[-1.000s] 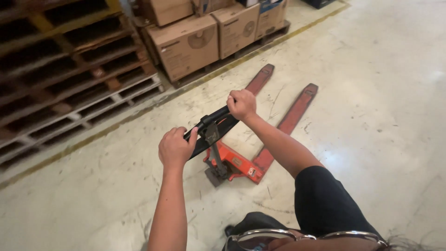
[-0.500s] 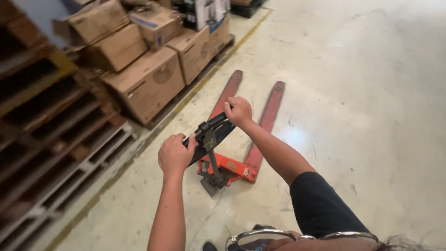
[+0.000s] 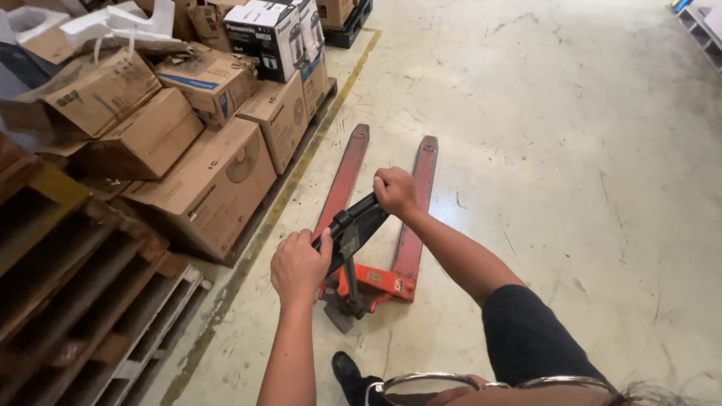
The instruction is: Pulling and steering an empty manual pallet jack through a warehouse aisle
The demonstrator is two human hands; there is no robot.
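Both hands [image 3: 299, 267] grip black handle [image 3: 353, 223]; pallet jack [image 3: 376, 218] red, seemingly unloaded.

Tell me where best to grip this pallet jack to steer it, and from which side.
Grip the black loop handle atop the pallet jack, one hand per end, as the left hand and right hand do. Come from behind, opposite the red forks; the tiller leans toward the person.

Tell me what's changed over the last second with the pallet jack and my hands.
The pallet jack has swung: its red forks, which angled up to the right, now point nearly straight ahead, alongside the yellow floor line. The stacked cardboard boxes now sit closer on the left, and the wooden pallets fill the lower left. Unchanged: the left hand and right hand stay closed on the black handle.
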